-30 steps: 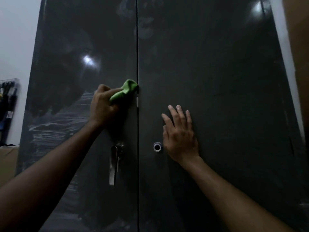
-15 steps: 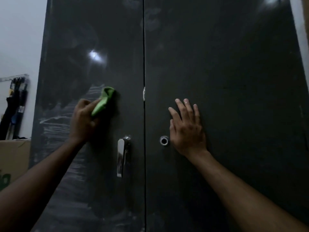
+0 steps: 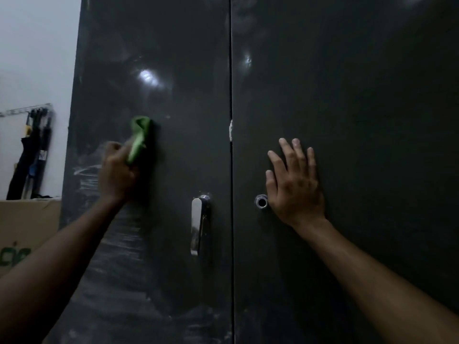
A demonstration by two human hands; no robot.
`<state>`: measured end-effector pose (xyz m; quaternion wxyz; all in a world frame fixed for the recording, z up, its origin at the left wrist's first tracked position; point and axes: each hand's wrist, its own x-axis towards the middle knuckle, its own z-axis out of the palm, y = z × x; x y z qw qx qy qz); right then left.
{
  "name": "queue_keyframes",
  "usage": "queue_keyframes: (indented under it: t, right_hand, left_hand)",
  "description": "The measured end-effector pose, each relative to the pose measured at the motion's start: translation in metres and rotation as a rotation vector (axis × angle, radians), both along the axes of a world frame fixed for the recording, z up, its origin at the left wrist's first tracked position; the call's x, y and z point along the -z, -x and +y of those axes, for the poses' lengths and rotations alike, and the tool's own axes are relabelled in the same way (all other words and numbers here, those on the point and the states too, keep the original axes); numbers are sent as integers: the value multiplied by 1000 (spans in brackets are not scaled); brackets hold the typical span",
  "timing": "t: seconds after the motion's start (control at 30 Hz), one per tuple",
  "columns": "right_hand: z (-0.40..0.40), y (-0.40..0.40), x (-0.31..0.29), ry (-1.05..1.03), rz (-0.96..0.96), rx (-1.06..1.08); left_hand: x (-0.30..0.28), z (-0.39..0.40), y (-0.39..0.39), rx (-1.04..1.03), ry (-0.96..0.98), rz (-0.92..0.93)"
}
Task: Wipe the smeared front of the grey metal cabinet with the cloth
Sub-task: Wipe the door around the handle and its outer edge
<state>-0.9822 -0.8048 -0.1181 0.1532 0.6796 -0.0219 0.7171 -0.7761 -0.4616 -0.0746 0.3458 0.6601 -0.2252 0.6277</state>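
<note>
The dark grey metal cabinet fills the view with two shut doors. My left hand grips a bunched green cloth and presses it against the left door, well left of the door seam. White smears streak the left door beside and below that hand. My right hand lies flat on the right door with fingers spread, just right of the round lock.
A chrome handle stands out from the left door near the seam. Left of the cabinet a cardboard box sits under a white wall, with dark umbrellas hanging from a rack above it.
My left hand has carried the cloth leftward across the left door, from the seam toward its middle. My right hand has stayed flat beside the lock. The view has shifted slightly.
</note>
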Motion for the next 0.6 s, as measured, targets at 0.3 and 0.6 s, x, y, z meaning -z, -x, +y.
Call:
queue_keyframes:
  t: [0.3,0.6]
  right_hand:
    - [9,-4,1,-53,-24,-33]
    - [36,-13,10,-139,22,-49]
  left_hand:
    - [39,-53,39,38,-258,-125]
    - [0,25,-16,2,403,283]
